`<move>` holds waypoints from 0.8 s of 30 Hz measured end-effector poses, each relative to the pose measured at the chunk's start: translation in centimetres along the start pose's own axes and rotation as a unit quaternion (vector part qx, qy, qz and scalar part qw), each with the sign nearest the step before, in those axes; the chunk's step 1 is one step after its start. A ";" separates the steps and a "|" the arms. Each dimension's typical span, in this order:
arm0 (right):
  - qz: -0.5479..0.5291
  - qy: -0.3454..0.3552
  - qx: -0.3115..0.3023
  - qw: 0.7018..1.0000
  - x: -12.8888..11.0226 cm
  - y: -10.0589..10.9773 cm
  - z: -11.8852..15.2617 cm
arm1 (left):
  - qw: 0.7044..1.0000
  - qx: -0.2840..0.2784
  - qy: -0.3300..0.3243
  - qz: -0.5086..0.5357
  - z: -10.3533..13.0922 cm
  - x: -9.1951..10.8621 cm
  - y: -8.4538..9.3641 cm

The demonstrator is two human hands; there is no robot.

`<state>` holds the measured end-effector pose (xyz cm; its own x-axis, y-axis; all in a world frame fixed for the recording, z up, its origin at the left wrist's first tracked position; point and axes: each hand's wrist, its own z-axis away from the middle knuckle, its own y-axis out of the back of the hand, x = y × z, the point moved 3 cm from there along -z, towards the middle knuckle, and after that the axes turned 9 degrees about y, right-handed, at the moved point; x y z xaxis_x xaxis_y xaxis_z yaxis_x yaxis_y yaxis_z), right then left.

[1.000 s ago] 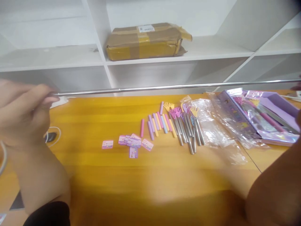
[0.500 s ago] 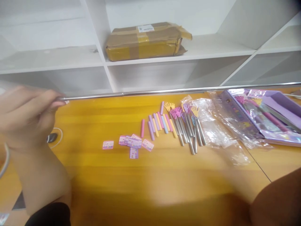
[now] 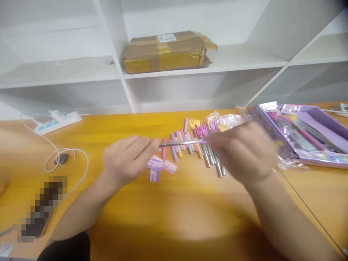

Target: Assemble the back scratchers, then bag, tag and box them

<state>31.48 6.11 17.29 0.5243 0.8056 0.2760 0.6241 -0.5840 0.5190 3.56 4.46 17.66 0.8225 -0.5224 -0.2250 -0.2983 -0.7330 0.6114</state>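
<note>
My left hand [image 3: 130,157] is closed around one end of a silver telescopic back scratcher [image 3: 179,143], held level above the table. My right hand [image 3: 244,152], slightly blurred, grips its other end, where a bit of purple shows; the rest is hidden by the fingers. Behind and below lie several hand-shaped back scratcher heads on metal rods [image 3: 208,157], in yellow, pink and purple. Beside them is a row of coloured handle sleeves [image 3: 174,146]. Small printed cards [image 3: 155,163] lie near my left hand, some partly covered by it.
At the right stands a purple open box [image 3: 323,121] with wrapped items, clear plastic bags [image 3: 228,120] next to it. A taped carton [image 3: 165,54] sits on the white shelf. A power strip [image 3: 58,122], cable and pixelated dark object [image 3: 45,206] are at the left.
The metal rod, stretched long across the whole view before, is now short between both hands. My left hand has moved right and down; my right hand has come into view from the right.
</note>
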 end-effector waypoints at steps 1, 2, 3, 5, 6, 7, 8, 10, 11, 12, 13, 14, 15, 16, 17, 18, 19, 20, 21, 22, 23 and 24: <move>-0.028 0.006 -0.005 1.000 -1.6 -0.9 -1.0 | 1.000 -0.004 0.000 0.019 0.1 0.6 -0.2; -0.041 -0.006 0.004 0.999 -2.9 -1.4 -1.7 | 0.999 -0.004 0.005 0.048 0.3 0.9 -0.3; -0.054 -0.017 0.013 0.998 -3.9 -1.7 -2.4 | 0.997 -0.006 0.011 0.082 0.4 1.0 -0.4; -0.069 -0.039 -0.003 0.997 -4.8 -2.1 -3.0 | 0.991 -0.017 0.021 0.129 0.8 0.8 -0.8; -0.073 -0.045 -0.026 0.996 -4.9 -2.3 -3.0 | 0.990 -0.028 0.019 0.134 1.0 0.6 -1.1; -0.074 -0.049 -0.055 0.995 -4.7 -2.7 -2.8 | 0.991 -0.041 0.015 0.127 1.2 0.4 -1.6; -0.075 -0.054 -0.082 0.992 -4.3 -3.2 -2.3 | 0.992 -0.057 0.012 0.113 1.5 0.3 -2.2; -0.088 -0.071 -0.123 0.986 -3.6 -4.7 -0.7 | 0.991 -0.105 0.007 0.084 2.1 0.1 -3.8; -0.103 -0.086 -0.139 0.981 -3.3 -5.6 0.5 | 0.987 -0.139 0.004 0.075 2.5 0.2 -4.7; -0.124 -0.106 -0.159 0.974 -3.2 -6.5 1.8 | 0.982 -0.177 -0.001 0.071 2.9 0.4 -5.7; -0.142 -0.122 -0.177 0.966 -3.2 -7.4 3.2 | 0.973 -0.219 -0.004 0.071 3.4 0.8 -6.7; -0.150 -0.132 -0.189 0.961 -3.4 -8.0 4.6 | 0.962 -0.263 -0.007 0.078 3.8 1.3 -7.5; -0.150 -0.133 -0.197 0.960 -3.7 -8.4 5.9 | 0.948 -0.306 -0.005 0.087 4.2 2.0 -8.2; -0.145 -0.129 -0.200 0.960 -3.9 -8.5 7.1 | 0.933 -0.345 0.000 0.098 4.7 2.8 -8.6; -0.137 -0.120 -0.200 0.963 -4.1 -8.3 8.1 | 0.919 -0.379 0.009 0.110 5.1 3.8 -8.7; -0.132 -0.106 -0.198 0.966 -4.3 -7.9 8.9 | 0.905 -0.407 0.019 0.123 5.6 4.8 -8.7; -0.134 -0.087 -0.195 0.968 -4.2 -7.3 9.5 | 0.895 -0.425 0.033 0.133 6.1 5.9 -8.5; -0.142 -0.065 -0.193 0.969 -4.0 -6.5 10.0 | 0.885 -0.437 0.047 0.151 6.7 7.1 -8.2; -0.152 -0.047 -0.188 0.969 -3.5 -5.6 10.5 | 0.876 -0.446 0.063 0.173 7.4 8.3 -7.8; -0.158 -0.036 -0.179 0.970 -2.8 -4.7 10.9 | 0.862 -0.462 0.079 0.192 8.2 9.4 -7.6; -0.155 -0.039 -0.172 0.972 -1.7 -3.8 11.4 | 0.845 -0.483 0.091 0.213 9.0 10.5 -7.4; -0.137 -0.065 -0.158 0.976 -0.4 -2.9 12.0 | 0.824 -0.507 0.097 0.235 9.8 11.5 -7.4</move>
<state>36.44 6.26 5.96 0.4448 0.8956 -0.0023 0.5527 -0.2725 0.7876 10.46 -0.39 3.16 0.8224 -0.4934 0.2831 -0.1294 0.3223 0.9377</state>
